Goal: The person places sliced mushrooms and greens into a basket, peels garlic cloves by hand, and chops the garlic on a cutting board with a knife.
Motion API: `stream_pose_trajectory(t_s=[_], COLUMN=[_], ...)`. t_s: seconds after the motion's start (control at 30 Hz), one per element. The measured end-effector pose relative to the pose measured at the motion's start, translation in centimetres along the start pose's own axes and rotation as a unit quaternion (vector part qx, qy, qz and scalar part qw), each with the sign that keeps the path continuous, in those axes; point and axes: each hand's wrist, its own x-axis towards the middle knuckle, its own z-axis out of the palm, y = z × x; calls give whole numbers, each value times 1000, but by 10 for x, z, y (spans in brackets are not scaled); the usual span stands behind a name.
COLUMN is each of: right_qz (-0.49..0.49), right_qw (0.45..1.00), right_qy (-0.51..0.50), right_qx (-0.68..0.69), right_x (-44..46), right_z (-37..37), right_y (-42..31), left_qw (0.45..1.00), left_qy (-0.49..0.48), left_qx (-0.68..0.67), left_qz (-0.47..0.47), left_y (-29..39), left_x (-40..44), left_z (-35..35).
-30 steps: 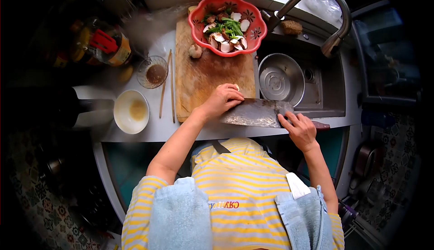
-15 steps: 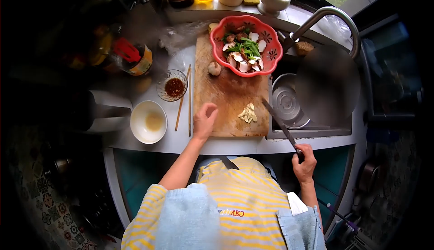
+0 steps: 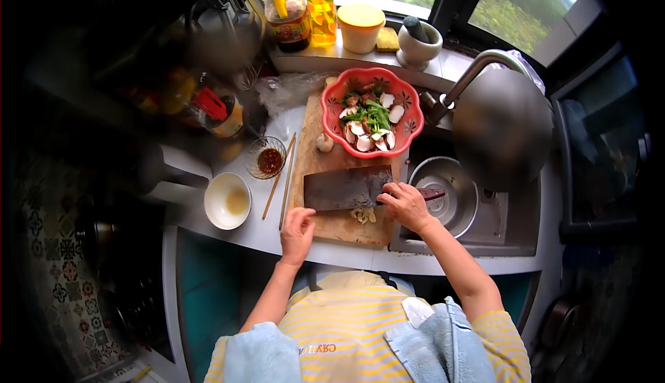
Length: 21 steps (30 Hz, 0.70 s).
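A broad-bladed cleaver (image 3: 343,188) lies flat across the wooden cutting board (image 3: 346,230), its dark red handle pointing right over the sink. My right hand (image 3: 407,206) grips it where the blade meets the handle. Below the blade, peeled garlic cloves (image 3: 363,215) show, partly covered by it. At the board's left edge my left hand (image 3: 298,232) is closed with its fingers drawn together, close to the cleaver's lower left corner. What it holds, if anything, I cannot make out. An unpeeled garlic bulb (image 3: 324,143) sits above the blade.
A red flower-shaped bowl (image 3: 409,88) of sliced mushrooms and greens stands on the board's far end. Left are chopsticks (image 3: 280,182), a glass sauce bowl (image 3: 258,168) and a white bowl (image 3: 211,206). A metal basin (image 3: 460,206) sits in the sink (image 3: 512,237) at right.
My right hand has brought the cleaver from beside the sink onto the board, turning its blade flat above the cloves. My left hand has drawn its fingers together at the board's edge. The view has tilted up.
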Motion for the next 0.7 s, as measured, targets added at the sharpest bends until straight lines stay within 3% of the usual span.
stream_pose_trajectory(t_s=[0.13,0.2,0.3,0.33,0.37,0.4,0.43,0.47,0.5,0.57,0.63,0.67,0.7], right_qz=[-24,-5,0,118,287,290,390,525,556,544,517,488,471], right_qw=[999,996,994,986,928,910,734,658,647,668,640,641,606], right_qy=[-10,-72,-90,-46,-1,79,-67,23,42,-12,-84,-42,-52], right_qx=[44,43,70,111,237,287,551,540,520,507,561,591,639], right_x=[-4,-5,14,12,8,4,2,28,38,62,67,66,62], right_z=[25,19,-18,-17,-4,18,32,25,31,14,42,60,77], right_y=[28,29,22,24,44,81,149,144,156,145,186,195,223], left_qw=[997,993,987,986,985,989,991,986,983,981,978,977,978], left_qy=[-53,-49,-5,-21,-31,-1,29,68,60,84,90,95,92], left_qx=[13,54,159,160,162,128,117,142,168,166,180,179,172], left_qz=[-55,-90,-33,-43,-56,-76,-54,-54,-43,-47,-60,-62,-71], left_y=[22,35,27,11,-3,-7,5,3,1,14,20,27,22], left_x=[-17,-26,-48,-60,-70,-80,-85,-93,-99,-112,-129,-141,-151], left_z=[3,-5,-18,-20,-20,-20,-27,-24,-23,-23,-18,-21,-20])
